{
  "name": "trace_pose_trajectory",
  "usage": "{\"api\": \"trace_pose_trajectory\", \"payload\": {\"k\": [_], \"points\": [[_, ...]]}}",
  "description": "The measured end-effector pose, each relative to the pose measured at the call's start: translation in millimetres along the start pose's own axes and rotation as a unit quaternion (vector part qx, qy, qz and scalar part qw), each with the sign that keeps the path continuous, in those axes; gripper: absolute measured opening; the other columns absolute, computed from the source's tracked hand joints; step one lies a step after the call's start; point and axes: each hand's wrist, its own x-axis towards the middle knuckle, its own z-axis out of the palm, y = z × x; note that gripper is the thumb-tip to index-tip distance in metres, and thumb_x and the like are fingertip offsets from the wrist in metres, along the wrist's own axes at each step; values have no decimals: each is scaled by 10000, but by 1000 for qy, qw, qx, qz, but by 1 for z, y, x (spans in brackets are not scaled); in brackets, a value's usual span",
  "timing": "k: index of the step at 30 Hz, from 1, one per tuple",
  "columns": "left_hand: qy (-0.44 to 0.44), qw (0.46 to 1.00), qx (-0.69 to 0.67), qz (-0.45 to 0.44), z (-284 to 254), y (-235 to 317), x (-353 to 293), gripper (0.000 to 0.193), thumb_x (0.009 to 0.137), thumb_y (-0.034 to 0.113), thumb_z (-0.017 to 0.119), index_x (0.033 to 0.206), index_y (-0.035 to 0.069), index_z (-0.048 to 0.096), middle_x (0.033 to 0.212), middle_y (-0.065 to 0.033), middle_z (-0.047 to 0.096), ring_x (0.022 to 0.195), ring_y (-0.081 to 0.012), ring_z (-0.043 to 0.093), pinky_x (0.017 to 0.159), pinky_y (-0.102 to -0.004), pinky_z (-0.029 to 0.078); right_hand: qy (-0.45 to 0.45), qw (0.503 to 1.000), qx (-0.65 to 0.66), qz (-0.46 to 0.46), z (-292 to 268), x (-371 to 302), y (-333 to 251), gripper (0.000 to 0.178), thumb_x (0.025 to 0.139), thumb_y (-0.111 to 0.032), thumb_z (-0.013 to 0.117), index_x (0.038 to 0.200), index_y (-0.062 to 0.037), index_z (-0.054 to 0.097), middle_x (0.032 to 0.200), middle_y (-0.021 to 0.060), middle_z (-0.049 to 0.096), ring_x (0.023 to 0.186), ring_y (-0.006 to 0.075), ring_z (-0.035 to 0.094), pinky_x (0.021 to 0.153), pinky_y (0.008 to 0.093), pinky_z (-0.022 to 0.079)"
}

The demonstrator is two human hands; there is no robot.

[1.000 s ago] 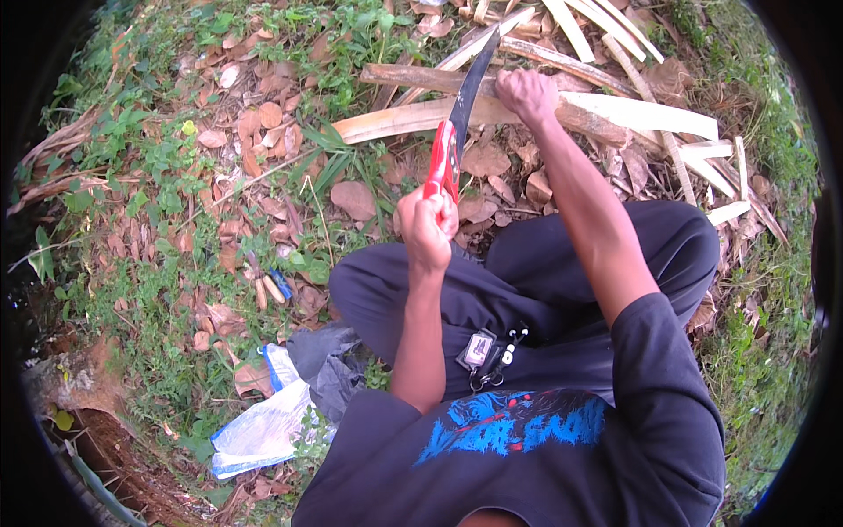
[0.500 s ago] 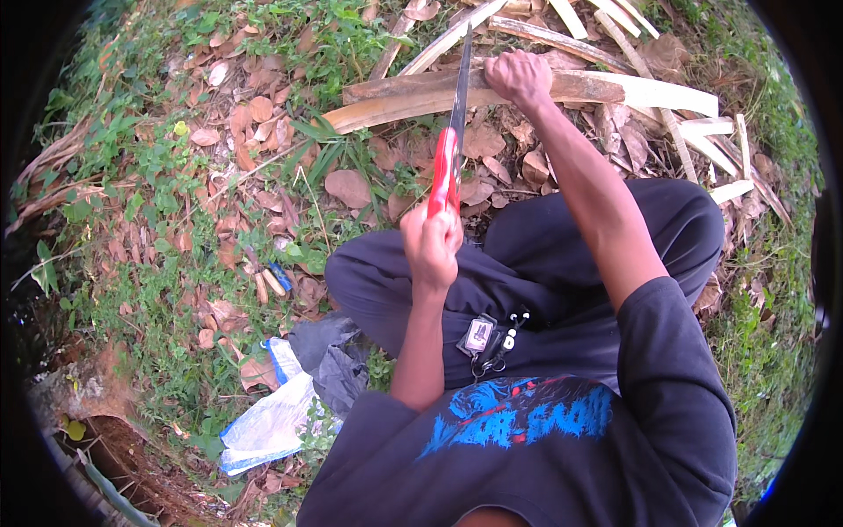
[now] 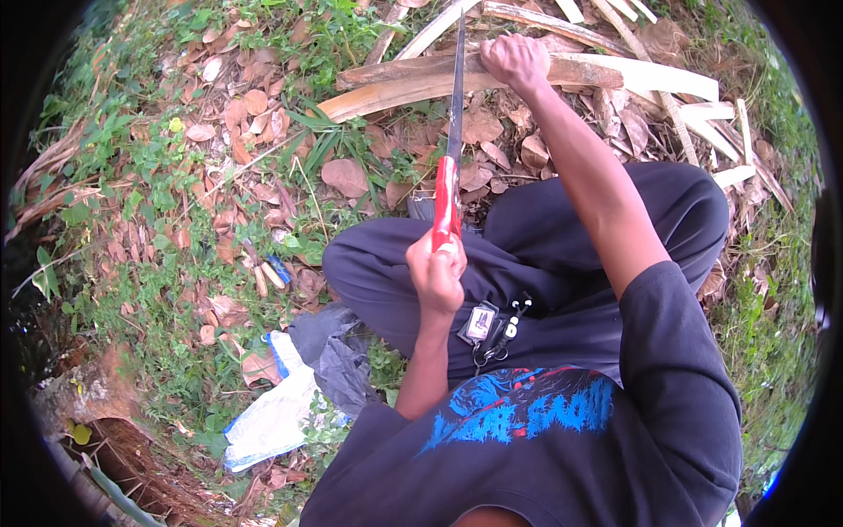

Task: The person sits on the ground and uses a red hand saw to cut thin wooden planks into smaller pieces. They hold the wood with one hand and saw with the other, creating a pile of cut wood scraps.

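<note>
My left hand (image 3: pixel 436 274) is closed around the red handle of a long knife (image 3: pixel 447 200) above my lap. Its dark blade (image 3: pixel 457 97) points straight away from me and crosses a long pale dry palm stalk (image 3: pixel 399 88) lying on the ground. Just right of the blade, my right hand (image 3: pixel 514 61) grips that stalk from above. I am sitting with my knees bent, in dark trousers (image 3: pixel 562 255).
Several pale split strips (image 3: pixel 694 88) lie at the upper right. Dry brown leaves (image 3: pixel 344 176) and grass cover the ground. A white and blue plastic bag (image 3: pixel 272 413) with a grey bag (image 3: pixel 338 360) lies at my left. A tag and keys (image 3: pixel 487 327) hang at my waist.
The knife blade has swung from a rightward tilt to nearly straight ahead and now crosses the stalk. My right hand has kept its grip on the stalk.
</note>
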Motion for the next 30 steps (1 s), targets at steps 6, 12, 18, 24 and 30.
{"api": "trace_pose_trajectory", "payload": {"k": [6, 12, 18, 24, 30], "points": [[21, 992, 84, 90, 12, -20, 100, 312, 888, 193, 419, 605, 64, 403, 498, 8, 388, 412, -70, 356, 392, -247, 255, 52, 998, 21, -8, 0, -12, -8, 479, 857, -332, 356, 618, -82, 688, 652, 148, 674, 576, 253, 661, 554, 399, 525], [6, 997, 59, 56, 22, -29, 127, 286, 876, 174, 424, 612, 68, 393, 503, -8, 392, 395, -89, 353, 384, -248, 258, 30, 999, 25, 11, -2, -10, -14, 492, 871, -357, 354, 732, -55, 717, 803, 177, 704, 750, 286, 696, 706, 401, 543], [-9, 1000, -10, 6, 0, -14, 18, 204, 805, 103, 400, 611, 41, 390, 518, 3, 385, 424, -47, 315, 394, -228, 227, 56, 998, 11, 6, 2, 0, -3, 496, 869, -360, 343, 707, -61, 705, 766, 167, 696, 686, 254, 682, 655, 391, 537], [-5, 993, 82, 89, 17, -22, 129, 357, 897, 225, 424, 578, 69, 389, 477, -9, 399, 402, -89, 374, 390, -261, 263, 28, 999, 19, -14, 4, -12, -10, 473, 859, -341, 346, 652, -84, 684, 685, 143, 678, 594, 230, 655, 585, 393, 520], [0, 993, 94, 66, 13, -33, 94, 283, 869, 162, 421, 603, 67, 402, 503, 9, 394, 414, -66, 350, 400, -244, 235, 53, 998, 25, 21, 2, 0, -1, 469, 865, -358, 363, 678, -83, 693, 706, 135, 685, 617, 233, 667, 569, 404, 523]]}}
